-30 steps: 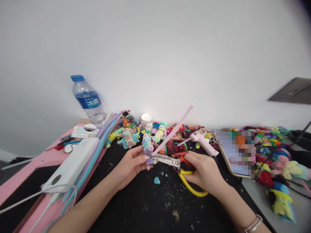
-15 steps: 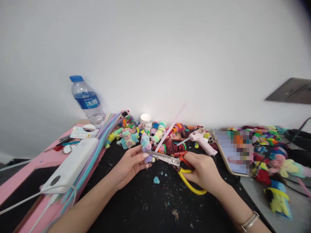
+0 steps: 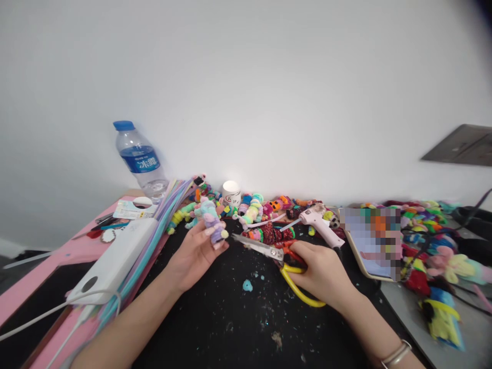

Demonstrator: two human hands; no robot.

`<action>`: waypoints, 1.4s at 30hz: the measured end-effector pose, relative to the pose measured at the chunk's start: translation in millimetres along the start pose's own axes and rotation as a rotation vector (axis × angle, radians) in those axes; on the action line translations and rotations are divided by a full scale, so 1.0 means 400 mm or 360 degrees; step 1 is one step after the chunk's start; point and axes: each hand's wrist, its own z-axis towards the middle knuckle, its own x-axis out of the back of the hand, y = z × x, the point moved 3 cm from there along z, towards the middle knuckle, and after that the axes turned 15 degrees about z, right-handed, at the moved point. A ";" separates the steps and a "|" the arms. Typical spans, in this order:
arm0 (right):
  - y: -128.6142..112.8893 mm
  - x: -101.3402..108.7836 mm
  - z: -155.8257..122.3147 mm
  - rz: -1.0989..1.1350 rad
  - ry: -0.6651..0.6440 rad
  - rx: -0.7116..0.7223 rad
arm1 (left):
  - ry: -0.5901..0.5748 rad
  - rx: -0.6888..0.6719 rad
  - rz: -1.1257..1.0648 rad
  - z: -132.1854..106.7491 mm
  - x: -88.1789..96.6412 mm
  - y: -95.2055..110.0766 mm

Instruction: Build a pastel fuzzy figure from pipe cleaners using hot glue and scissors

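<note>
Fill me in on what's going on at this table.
A person holds a small purple-and-blue fuzzy figure in the left hand and yellow-handled scissors in the right hand. The blades point toward the figure, with a gap between the tip and it. Beyond the hands lie a pale pink strip, a pink glue gun and more colourful figures.

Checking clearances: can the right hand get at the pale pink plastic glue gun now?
Probably not yet: the glue gun lies just beyond the right hand, but yellow-and-red-handled metal scissors occupy that hand.
</note>
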 end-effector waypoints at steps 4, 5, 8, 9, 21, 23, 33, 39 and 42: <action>-0.019 -0.030 0.002 -0.0009 -0.0200 -0.0009 | 0.0036 -0.0023 0.0131 0.003 -0.001 0.003; -0.024 -0.037 0.001 0.0005 -0.0240 -0.0009 | 0.0029 -0.0036 0.0210 0.002 -0.005 0.001; -0.038 -0.050 -0.003 0.0076 -0.0297 -0.0014 | -0.0015 -0.0102 0.0424 -0.004 -0.023 -0.009; -0.042 -0.052 -0.005 0.0098 -0.0298 -0.0021 | -0.0020 -0.0118 0.0465 -0.006 -0.028 -0.012; -0.003 -0.050 -0.004 0.0113 -0.0190 -0.0225 | 0.0293 -0.0227 0.0249 0.007 -0.006 -0.009; -0.003 -0.052 -0.004 0.0186 -0.0196 -0.0208 | 0.0287 -0.0218 0.0266 0.007 -0.006 -0.010; -0.086 -0.017 -0.015 0.0750 -0.0144 0.0200 | -0.0233 -0.0113 0.0536 -0.022 -0.045 -0.039; -0.109 -0.057 -0.033 0.1039 -0.0199 0.0211 | -0.0596 0.0118 0.0670 -0.047 -0.084 -0.070; -0.112 -0.067 -0.032 0.1160 -0.0236 0.0157 | -0.0692 0.0184 0.0689 -0.051 -0.093 -0.076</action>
